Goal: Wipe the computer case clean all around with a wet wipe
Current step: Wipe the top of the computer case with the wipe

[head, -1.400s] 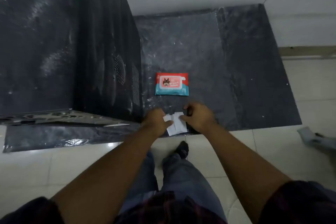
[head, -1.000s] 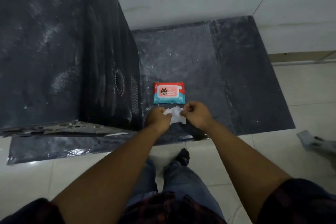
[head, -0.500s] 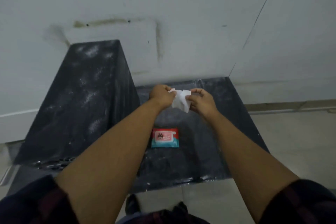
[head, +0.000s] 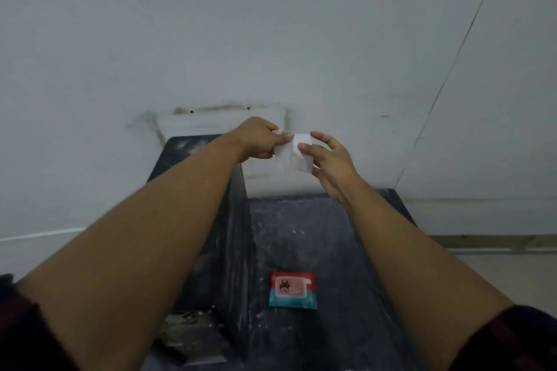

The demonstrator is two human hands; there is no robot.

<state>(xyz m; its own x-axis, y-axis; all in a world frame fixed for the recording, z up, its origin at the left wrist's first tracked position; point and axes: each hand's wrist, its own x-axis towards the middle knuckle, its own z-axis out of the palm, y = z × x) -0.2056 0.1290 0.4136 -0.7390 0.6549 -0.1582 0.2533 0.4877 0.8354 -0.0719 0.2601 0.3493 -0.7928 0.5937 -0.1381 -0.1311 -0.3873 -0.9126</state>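
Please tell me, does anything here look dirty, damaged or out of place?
Yes. The computer case is streaked with white dust, and the black sheet under it is speckled white too. On the wall behind, a pale patch has a dark stain along its top edge. Nothing looks spilled or broken.

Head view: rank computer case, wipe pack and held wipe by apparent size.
1. computer case, clearly largest.
2. wipe pack and wet wipe look about alike; the wipe is nearer the camera, so I leave them unranked.
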